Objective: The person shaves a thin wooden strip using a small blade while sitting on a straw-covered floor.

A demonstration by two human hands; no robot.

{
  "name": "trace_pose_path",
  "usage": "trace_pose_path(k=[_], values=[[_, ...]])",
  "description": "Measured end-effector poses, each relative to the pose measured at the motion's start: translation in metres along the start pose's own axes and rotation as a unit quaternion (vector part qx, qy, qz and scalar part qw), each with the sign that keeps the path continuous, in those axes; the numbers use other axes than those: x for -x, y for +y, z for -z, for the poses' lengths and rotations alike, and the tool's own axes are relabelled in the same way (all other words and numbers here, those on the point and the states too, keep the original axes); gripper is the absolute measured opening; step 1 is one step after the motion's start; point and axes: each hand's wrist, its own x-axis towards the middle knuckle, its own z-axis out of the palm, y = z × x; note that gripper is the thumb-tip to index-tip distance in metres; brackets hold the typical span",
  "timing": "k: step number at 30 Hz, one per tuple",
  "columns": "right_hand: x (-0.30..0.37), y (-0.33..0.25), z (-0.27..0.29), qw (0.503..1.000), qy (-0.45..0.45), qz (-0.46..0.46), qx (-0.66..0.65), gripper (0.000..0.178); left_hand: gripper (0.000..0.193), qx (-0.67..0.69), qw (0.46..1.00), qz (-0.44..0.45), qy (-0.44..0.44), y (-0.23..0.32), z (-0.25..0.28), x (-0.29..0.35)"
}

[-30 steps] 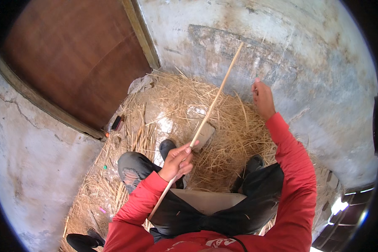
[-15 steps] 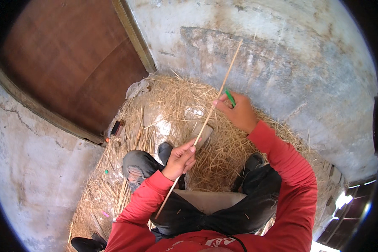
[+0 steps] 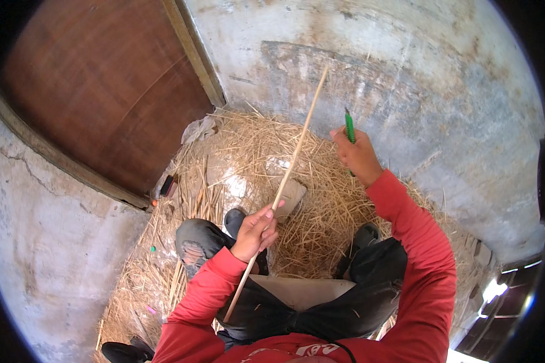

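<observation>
My left hand (image 3: 256,232) is closed around a long, thin, pale wooden stick (image 3: 299,145), gripping it below its middle. The stick slants from above my lap up to the right, its far end in front of the wall. To the right of the stick, my right hand (image 3: 358,153) is closed on a green utility knife (image 3: 350,129), whose dark tip points up and away from me. Knife and right hand are apart from the stick. A pale seat or board (image 3: 300,290) shows between my knees.
Straw-like shavings (image 3: 312,242) cover the floor around my feet, with a pale block (image 3: 292,196) among them. A brown door (image 3: 103,91) stands at the far left beside a worn plaster wall (image 3: 418,78). A dark brush-like object (image 3: 169,186) lies near the door's foot.
My right hand has come off the stick and moved right, the knife turning more upright. The stick's far end has swung left and slightly lower. My left hand has barely shifted.
</observation>
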Motion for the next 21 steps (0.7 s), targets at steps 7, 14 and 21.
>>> trace_pose_path(k=[7,14,21], values=[[-0.006,0.016,0.006,0.982,-0.023,0.058,0.18,0.038,0.047,0.068,0.998,0.014,-0.008,0.012,0.0,0.006],[0.026,0.002,-0.039,0.975,-0.128,0.11,0.148,0.037,0.047,-0.027,0.998,-0.052,-0.012,0.022,-0.011,-0.007],[0.062,-0.009,-0.077,0.948,-0.198,0.181,0.169,0.045,0.037,-0.167,0.916,-0.336,0.144,0.063,-0.013,-0.038]])
